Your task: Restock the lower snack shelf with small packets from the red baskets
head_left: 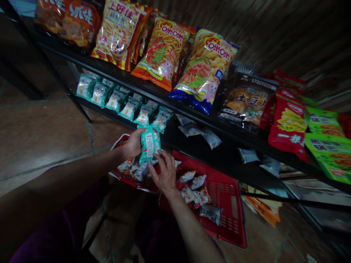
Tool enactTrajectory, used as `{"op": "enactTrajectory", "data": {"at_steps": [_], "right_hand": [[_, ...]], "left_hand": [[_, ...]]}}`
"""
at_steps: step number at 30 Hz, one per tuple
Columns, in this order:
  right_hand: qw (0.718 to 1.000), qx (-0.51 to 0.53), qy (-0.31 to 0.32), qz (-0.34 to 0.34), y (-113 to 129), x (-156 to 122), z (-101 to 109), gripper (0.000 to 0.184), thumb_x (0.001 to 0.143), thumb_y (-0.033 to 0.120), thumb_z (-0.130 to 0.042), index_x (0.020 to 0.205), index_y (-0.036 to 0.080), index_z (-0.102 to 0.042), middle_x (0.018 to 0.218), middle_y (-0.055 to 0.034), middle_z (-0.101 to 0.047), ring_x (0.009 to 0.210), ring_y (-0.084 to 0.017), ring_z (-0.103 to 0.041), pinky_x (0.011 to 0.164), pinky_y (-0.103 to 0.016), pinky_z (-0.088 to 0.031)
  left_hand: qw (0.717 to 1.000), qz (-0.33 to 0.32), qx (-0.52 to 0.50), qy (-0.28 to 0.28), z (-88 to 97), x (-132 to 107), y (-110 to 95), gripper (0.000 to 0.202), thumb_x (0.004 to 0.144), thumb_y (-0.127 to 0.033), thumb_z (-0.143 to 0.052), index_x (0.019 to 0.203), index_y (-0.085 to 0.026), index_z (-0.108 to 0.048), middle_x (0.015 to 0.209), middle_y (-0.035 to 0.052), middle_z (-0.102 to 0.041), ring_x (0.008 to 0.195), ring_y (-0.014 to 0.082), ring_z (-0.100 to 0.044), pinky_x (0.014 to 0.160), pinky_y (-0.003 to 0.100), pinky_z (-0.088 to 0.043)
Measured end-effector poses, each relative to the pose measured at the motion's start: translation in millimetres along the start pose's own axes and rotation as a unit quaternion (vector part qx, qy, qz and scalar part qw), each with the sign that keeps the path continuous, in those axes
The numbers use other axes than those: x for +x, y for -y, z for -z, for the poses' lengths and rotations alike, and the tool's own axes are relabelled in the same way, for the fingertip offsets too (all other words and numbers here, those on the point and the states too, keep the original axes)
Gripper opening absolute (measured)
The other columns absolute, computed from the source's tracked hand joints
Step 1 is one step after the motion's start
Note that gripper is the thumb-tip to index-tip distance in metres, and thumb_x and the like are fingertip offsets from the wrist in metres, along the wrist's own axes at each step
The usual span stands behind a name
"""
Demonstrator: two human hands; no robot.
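Observation:
My left hand [135, 143] is closed on the left edge of a small teal snack bag [149, 143], its printed back turned up towards me. Fingers of my right hand [165, 171] are spread, with the tips at the bag's lower right corner; whether they press on it is unclear. Just beyond the bag, matching teal snack bags [130, 108] stand in rows on the lower shelf [105, 111]. Beneath my hands is a red basket [120, 141] with small wrapped snacks in it. A second red basket [238, 215] at the right holds several small packets [197, 197].
Large snack bags [164, 53] line the upper shelf [153, 84], whose black edge runs across the view above my hands. Silver packets [194, 129] lie on the lower shelf at the right. An orange packet [264, 210] is low at the right, near the tiled floor [52, 135].

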State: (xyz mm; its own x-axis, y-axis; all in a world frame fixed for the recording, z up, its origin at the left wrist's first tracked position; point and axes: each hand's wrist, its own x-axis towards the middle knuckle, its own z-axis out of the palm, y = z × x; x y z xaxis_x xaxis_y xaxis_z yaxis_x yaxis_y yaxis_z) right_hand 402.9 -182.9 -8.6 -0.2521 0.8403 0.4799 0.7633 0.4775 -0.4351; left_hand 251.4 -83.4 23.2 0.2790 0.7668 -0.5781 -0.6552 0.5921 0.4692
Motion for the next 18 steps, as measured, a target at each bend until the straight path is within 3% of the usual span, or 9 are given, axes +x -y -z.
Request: {"op": "enactTrajectory", "data": {"at_steps": [8,18], "right_hand": [[1.0,-0.008,-0.015,0.004,1.7,1.7,-0.2,0.03,0.083,0.029,-0.061,0.111,0.021,-0.058,0.118,-0.0109,-0.057,0.111,-0.024,-0.051,0.094,-0.043,-0.045],[0.999,-0.036,-0.005,-0.008,4.2,1.1,-2.5,0.048,0.082,0.036,-0.062,0.126,0.021,-0.052,0.118,-0.0117,-0.055,0.11,-0.025,-0.049,0.093,-0.042,-0.045]], "left_hand": [[1.0,0.012,0.011,-0.018,-4.9,-4.4,-0.8,0.032,0.083,-0.03,-0.045,0.099,-0.01,-0.065,0.073,0.0079,-0.071,0.067,0.0233,-0.067,0.072,0.037,-0.053],[1.0,0.006,0.002,0.029,-0.4,1.3,5.9,0.033,0.083,-0.031,-0.046,0.1,-0.009,-0.065,0.081,0.0091,-0.072,0.074,0.0237,-0.068,0.075,0.037,-0.054]]}}
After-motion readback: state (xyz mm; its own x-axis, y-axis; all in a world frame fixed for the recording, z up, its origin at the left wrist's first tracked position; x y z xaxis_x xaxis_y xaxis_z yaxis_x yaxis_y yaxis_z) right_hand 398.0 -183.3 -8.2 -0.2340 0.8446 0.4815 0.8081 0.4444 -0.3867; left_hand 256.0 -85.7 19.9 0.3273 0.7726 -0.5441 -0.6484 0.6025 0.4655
